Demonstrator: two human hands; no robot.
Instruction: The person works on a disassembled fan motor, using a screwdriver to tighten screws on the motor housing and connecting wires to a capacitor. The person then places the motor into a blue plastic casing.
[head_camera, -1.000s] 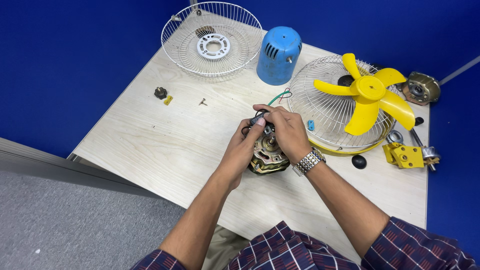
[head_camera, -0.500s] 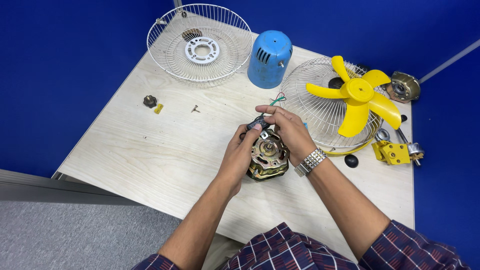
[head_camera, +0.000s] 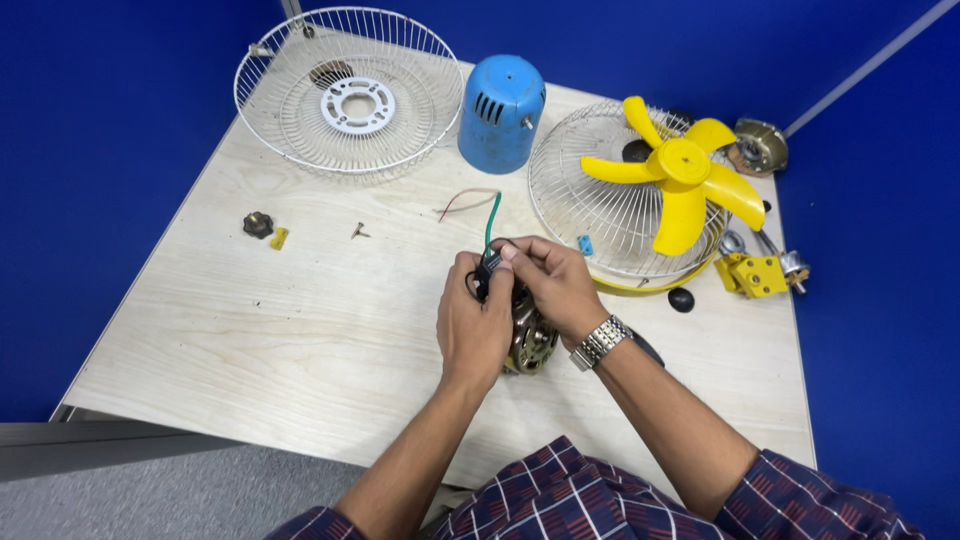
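Note:
My left hand (head_camera: 472, 322) and my right hand (head_camera: 553, 285) are both closed around a fan motor (head_camera: 530, 343) at the middle of the light wooden table (head_camera: 250, 330). The fingertips of both hands pinch a small black part (head_camera: 488, 265) at the motor's top. Green and red wires (head_camera: 480, 205) run up from it onto the table. Most of the motor is hidden by my hands; its brass-coloured side shows below my right hand. A metal watch (head_camera: 600, 342) is on my right wrist.
A white wire fan guard (head_camera: 300, 110) lies at the back left, a blue motor cover (head_camera: 500, 112) beside it. A second guard (head_camera: 590, 200) with a yellow fan blade (head_camera: 685, 180) sits right. Yellow bracket (head_camera: 752, 274), black knob (head_camera: 258, 223), screw (head_camera: 358, 232) lie loose.
The view has shifted, so everything sits lower and to the right in frame. My hands stay on the motor, fingertips now closed tighter on the black part at its top.

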